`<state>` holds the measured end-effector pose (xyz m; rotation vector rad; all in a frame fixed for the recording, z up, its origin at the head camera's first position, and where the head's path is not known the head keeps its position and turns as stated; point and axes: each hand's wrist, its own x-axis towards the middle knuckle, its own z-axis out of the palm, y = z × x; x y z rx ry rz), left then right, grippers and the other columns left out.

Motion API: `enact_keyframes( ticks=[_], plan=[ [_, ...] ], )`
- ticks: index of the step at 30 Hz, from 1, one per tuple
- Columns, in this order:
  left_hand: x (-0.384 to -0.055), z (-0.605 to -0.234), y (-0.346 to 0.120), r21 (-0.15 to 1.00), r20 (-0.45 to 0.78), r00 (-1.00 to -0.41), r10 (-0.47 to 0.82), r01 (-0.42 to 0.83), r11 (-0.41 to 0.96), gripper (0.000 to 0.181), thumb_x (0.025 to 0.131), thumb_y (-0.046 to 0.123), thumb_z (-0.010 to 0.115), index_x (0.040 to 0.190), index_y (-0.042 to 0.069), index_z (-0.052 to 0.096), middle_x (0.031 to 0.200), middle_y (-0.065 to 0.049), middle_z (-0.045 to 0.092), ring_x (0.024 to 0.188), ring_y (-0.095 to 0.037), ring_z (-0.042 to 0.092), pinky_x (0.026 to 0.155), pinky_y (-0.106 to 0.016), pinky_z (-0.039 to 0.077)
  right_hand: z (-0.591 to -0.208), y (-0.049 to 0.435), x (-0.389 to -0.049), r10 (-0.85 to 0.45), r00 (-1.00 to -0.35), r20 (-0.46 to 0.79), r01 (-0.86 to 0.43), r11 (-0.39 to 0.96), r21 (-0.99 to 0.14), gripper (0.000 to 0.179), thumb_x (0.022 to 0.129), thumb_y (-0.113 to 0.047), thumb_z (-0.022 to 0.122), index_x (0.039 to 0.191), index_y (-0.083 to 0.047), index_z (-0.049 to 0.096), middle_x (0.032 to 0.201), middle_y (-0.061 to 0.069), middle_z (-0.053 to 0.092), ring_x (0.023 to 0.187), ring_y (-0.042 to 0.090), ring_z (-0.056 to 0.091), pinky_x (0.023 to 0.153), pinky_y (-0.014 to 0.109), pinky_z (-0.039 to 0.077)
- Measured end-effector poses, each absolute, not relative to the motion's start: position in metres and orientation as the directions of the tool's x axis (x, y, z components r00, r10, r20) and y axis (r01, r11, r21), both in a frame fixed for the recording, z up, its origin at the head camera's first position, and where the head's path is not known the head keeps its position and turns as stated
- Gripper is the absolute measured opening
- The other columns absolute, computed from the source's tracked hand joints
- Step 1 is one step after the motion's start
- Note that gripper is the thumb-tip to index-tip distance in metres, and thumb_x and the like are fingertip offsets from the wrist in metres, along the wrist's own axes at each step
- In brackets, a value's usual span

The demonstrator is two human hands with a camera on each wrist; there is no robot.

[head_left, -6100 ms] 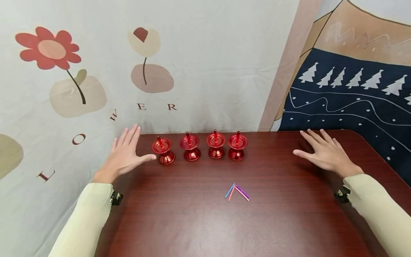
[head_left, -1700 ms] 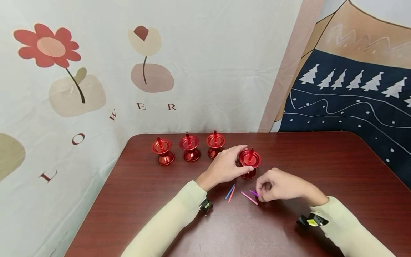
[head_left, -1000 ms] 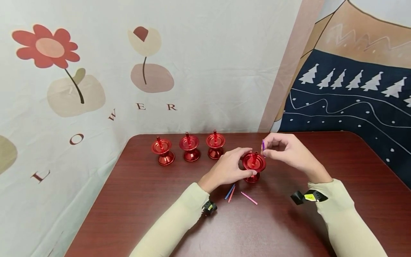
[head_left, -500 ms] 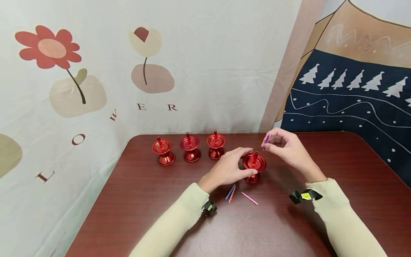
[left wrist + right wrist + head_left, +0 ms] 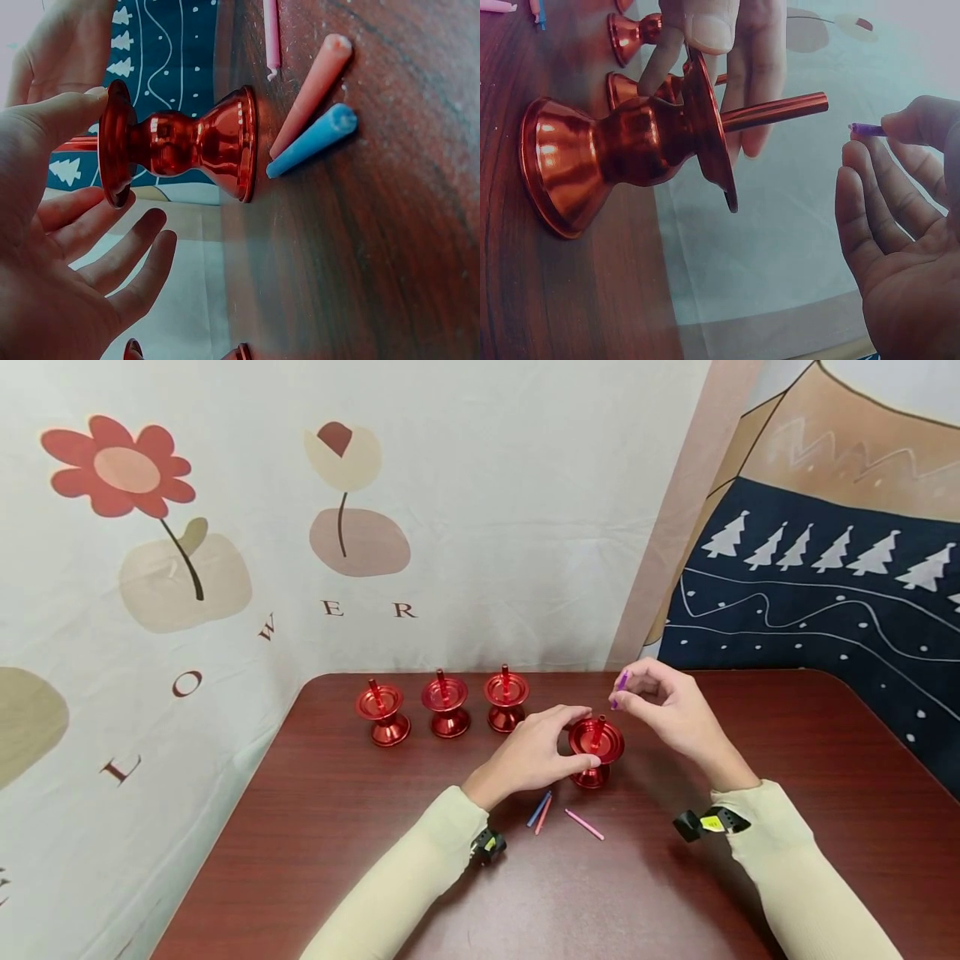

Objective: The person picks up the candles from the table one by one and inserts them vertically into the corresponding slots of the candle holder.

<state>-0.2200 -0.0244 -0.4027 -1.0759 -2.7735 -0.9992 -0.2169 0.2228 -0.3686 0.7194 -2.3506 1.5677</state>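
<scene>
A shiny red candle holder (image 5: 597,742), with a dish top and a thin upright tube, stands forward of its row. My left hand (image 5: 528,750) holds its dish rim between thumb and fingers. Just above and right of the dish, my right hand (image 5: 671,714) pinches a thin purple candle (image 5: 868,130) between thumb and fingertips. In the right wrist view, the candle's wick end points toward the tube (image 5: 776,112), a small gap between them. A pink candle (image 5: 584,824), a blue candle (image 5: 313,140) and a salmon-pink candle (image 5: 312,94) lie on the table below the holder.
Three matching red candle holders, left (image 5: 384,714), middle (image 5: 447,706) and right (image 5: 506,697), stand in a row near the back edge of the dark wood table (image 5: 315,827). A printed cloth (image 5: 517,510) hangs behind the table.
Both hands have come in from the table's sides. The left brought one holder forward and right; the right lifted the purple candle beside its tube. The last half second shows hardly any motion.
</scene>
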Motion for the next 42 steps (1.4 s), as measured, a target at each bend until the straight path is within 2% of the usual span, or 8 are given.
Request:
enact_keyframes(
  ticks=[7,15,26,33,42],
  plan=[
    [-0.220,-0.403,-0.026,0.575,0.223,-0.770,0.598,0.599,0.557,0.068,0.099,0.040,0.084,0.155,0.009,0.061,0.152,-0.005,0.066,0.135,-0.017,0.065,0.114,-0.031,0.050,-0.370,0.219,-0.216,-0.311,-0.832,0.459,-0.547,0.321,-0.773,0.014,0.101,0.003,0.075,0.114,-0.001,0.072,0.099,0.012,0.077,0.087,0.016,0.073,0.079,0.021,0.060],
    [-0.220,-0.405,-0.025,0.564,0.234,-0.764,0.601,0.610,0.556,0.068,0.098,0.040,0.084,0.154,0.008,0.062,0.149,-0.005,0.067,0.133,-0.018,0.066,0.112,-0.032,0.051,-0.374,0.216,-0.217,-0.354,-0.818,0.453,-0.558,0.303,-0.772,0.012,0.100,0.005,0.075,0.109,-0.003,0.074,0.097,0.010,0.077,0.085,0.018,0.071,0.075,0.021,0.059],
    [-0.221,-0.407,-0.024,0.541,0.252,-0.756,0.604,0.628,0.559,0.068,0.098,0.038,0.085,0.154,0.007,0.061,0.147,-0.006,0.068,0.128,-0.019,0.068,0.109,-0.032,0.053,-0.378,0.214,-0.219,-0.383,-0.815,0.436,-0.563,0.342,-0.752,0.016,0.096,0.008,0.075,0.103,-0.006,0.076,0.095,-0.002,0.074,0.085,0.016,0.068,0.072,0.026,0.060],
    [-0.222,-0.406,-0.024,0.545,0.258,-0.752,0.607,0.632,0.551,0.067,0.098,0.038,0.084,0.154,0.008,0.062,0.147,-0.006,0.068,0.127,-0.018,0.068,0.108,-0.031,0.053,-0.380,0.215,-0.221,-0.404,-0.798,0.447,-0.588,0.364,-0.722,0.016,0.096,0.005,0.077,0.102,-0.010,0.077,0.095,-0.003,0.075,0.086,0.017,0.068,0.074,0.026,0.060],
    [-0.222,-0.406,-0.024,0.551,0.244,-0.758,0.605,0.621,0.557,0.068,0.099,0.039,0.084,0.155,0.009,0.061,0.149,-0.005,0.067,0.129,-0.019,0.067,0.110,-0.034,0.052,-0.379,0.217,-0.222,-0.394,-0.813,0.429,-0.568,0.378,-0.731,0.013,0.097,0.003,0.077,0.102,-0.009,0.077,0.095,-0.003,0.075,0.086,0.018,0.068,0.074,0.028,0.061]
  ],
)
